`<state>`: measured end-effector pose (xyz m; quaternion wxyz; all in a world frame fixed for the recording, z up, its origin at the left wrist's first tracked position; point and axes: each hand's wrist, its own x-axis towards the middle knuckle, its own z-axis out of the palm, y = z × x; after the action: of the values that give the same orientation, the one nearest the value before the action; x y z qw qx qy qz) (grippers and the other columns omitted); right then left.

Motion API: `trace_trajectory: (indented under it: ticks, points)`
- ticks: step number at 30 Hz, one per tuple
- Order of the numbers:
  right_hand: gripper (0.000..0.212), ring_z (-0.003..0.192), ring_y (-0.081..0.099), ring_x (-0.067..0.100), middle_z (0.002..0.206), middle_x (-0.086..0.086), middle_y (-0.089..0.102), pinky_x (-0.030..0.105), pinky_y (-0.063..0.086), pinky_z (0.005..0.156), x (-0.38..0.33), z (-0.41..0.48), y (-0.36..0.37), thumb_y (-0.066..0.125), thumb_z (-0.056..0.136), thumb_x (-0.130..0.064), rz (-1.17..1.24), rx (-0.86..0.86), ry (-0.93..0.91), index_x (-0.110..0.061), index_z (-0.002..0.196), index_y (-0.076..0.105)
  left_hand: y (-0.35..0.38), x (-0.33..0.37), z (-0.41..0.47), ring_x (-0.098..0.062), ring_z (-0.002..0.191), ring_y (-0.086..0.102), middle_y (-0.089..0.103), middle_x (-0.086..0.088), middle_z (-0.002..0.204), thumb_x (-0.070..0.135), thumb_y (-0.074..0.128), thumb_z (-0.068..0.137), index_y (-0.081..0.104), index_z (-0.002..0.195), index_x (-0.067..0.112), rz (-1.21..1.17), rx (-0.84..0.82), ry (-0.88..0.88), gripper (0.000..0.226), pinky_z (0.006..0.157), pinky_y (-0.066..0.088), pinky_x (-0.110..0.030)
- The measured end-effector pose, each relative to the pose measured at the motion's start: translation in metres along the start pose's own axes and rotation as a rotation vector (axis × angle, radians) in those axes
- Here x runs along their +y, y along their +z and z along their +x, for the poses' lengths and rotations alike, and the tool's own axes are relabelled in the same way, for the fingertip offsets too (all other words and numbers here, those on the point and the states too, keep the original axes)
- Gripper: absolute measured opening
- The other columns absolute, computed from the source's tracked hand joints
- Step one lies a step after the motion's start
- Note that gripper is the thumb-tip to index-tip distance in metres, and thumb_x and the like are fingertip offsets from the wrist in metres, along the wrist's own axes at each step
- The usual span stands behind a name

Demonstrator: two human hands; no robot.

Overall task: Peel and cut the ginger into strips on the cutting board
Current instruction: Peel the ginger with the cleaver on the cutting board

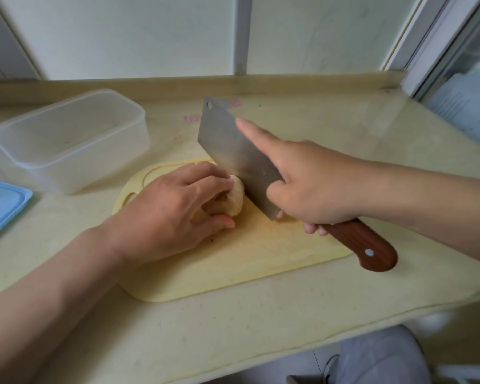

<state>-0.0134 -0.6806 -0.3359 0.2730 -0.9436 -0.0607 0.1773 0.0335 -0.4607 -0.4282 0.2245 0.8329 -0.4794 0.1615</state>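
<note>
Resting on the pale yellow plastic cutting board point(261, 261), the knobbly beige piece of ginger point(237, 198) lies toward the board's far left end. The left hand point(172, 214) covers it from the left, with the fingers curled over its top and the thumb tucked against its near side, so this grip is clamped on the ginger. The right hand point(316, 187) has its grip closed round the reddish-brown wooden handle point(366, 245) of a broad steel cleaver point(227, 145), with the index finger point(261, 139) stretched straight along the flat of the blade. The blade stands edge-down and slightly tilted, touching the ginger's right side; whether it has bitten into the root cannot be told. The handle's butt end sticks out past the board's right edge. On the cream counter point(344, 128), left of the board, stands a clear rectangular plastic container point(67, 139). A light blue plastic lid point(0, 209) lies at the left edge of view.
</note>
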Motion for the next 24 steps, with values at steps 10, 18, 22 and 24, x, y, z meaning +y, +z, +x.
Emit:
trace_trajectory:
  ticks: [10, 18, 22, 24]
  points:
    - [0.099, 0.044, 0.063, 0.021, 0.091, 0.01, 0.065, 0.033, 0.057, 0.044, -0.009, 0.006, 0.002, 0.04, 0.095, -0.004, -0.112, -0.028, 0.0, -0.061, 0.158, -0.01, -0.001, 0.004, 0.0, -0.024, 0.099, 0.066, 0.065, -0.007, 0.12, 0.045, 0.067, 0.089, 0.068, 0.121, 0.004, 0.041, 0.013, -0.005, 0.053, 0.085, 0.055, -0.037]
    - [0.099, 0.046, 0.063, 0.023, 0.089, 0.003, 0.052, 0.033, 0.058, 0.041, -0.019, 0.004, 0.013, 0.04, 0.095, -0.002, -0.198, 0.004, -0.031, -0.054, 0.16, -0.013, -0.001, 0.008, -0.004, -0.025, 0.098, 0.066, 0.064, -0.008, 0.119, 0.039, 0.072, 0.085, 0.068, 0.117, 0.003, 0.057, 0.029, 0.015, 0.048, 0.086, 0.053, -0.034]
    - [0.098, 0.054, 0.069, 0.03, 0.093, 0.008, 0.062, 0.045, 0.062, 0.047, -0.008, -0.006, 0.016, 0.04, 0.093, -0.004, -0.063, 0.073, -0.031, -0.06, 0.158, -0.008, 0.0, 0.006, -0.003, -0.024, 0.102, 0.066, 0.064, -0.008, 0.121, 0.036, 0.075, 0.085, 0.068, 0.118, 0.004, 0.042, 0.022, 0.031, 0.046, 0.089, 0.053, -0.033]
    - [0.098, 0.051, 0.065, 0.029, 0.085, 0.007, 0.064, 0.047, 0.062, 0.049, 0.004, -0.012, 0.023, 0.042, 0.093, -0.004, 0.038, 0.165, -0.068, -0.061, 0.159, -0.005, -0.001, 0.006, -0.003, -0.022, 0.105, 0.065, 0.063, -0.007, 0.122, 0.037, 0.072, 0.086, 0.068, 0.119, 0.005, 0.021, 0.022, 0.025, 0.046, 0.09, 0.053, -0.032]
